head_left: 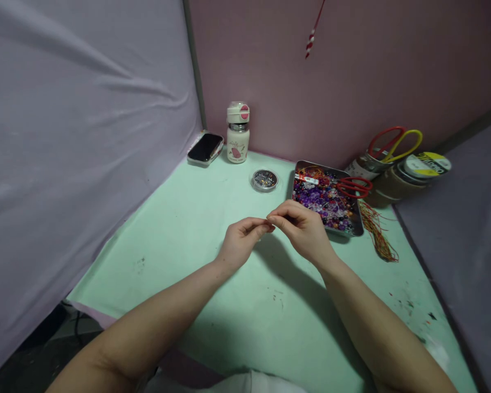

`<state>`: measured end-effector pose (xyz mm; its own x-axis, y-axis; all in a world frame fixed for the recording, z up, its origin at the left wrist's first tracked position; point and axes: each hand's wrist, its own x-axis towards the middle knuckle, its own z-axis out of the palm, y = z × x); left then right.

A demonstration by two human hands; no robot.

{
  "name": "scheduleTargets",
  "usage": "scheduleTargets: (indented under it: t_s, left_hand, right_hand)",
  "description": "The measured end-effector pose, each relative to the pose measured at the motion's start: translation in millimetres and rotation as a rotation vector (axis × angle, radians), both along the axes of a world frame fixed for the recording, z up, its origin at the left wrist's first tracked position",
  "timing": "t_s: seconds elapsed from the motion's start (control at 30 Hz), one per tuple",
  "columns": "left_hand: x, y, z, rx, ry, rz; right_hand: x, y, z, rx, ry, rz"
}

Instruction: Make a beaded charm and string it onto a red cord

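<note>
Green tabletop lies bare leftward; pinched hands meet beside the bead tray.

Table bears 1 phone, 1 bottle, 1 tray.

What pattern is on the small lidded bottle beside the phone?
The cream bottle has a pink motif and lettering: head view.

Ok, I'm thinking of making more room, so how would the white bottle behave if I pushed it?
The white bottle might tip if pushed near its lid, since it stands taller than wide. Once over, its rounded body could roll. Its weight is hard to judge, as its contents are hidden.
</note>
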<state>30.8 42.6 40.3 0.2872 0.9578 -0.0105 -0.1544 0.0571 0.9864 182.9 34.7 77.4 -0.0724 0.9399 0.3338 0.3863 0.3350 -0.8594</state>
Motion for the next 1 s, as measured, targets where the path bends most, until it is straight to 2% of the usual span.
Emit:
scheduleTargets:
  t_s: [0.17,0.33,0.53,0.67,0.77,0.9,1.0]
  left_hand:
    - [1,0,-6.1,-0.09,-0.042,-0.01]
    - [3,2,-10.2,-0.19,-0.118,0.035]
    - [3,4,-9.9,-0.28,-0.122,0.068]
    - [4,3,-7.7,-0.286,-0.125,0.071]
    - [5,3,-5.5,-0.304,-0.104,0.076]
    - [5,3,-4.2,-0.323,-0.05,0.068]
    - [6,1,-5.7,-0.341,-0.031,0.043]
  right_hand:
    - [1,3,-5.1,-0.024,0.037,-0.03]
    - [3,7,-8.7,-0.065,0.059,-0.069]
    - [4,11,-12.3,-0.127,0.089,-0.078]
    - [6,14,-11.7,-0.144,0.076,-0.061]
    - [23,21,-7.8,-0.121,-0.005,-0.078]
    - [72,33,-5.7,-0.046,-0.128,-0.35]
    - [106,38,-10.2,-0.059,-0.331,-0.441]
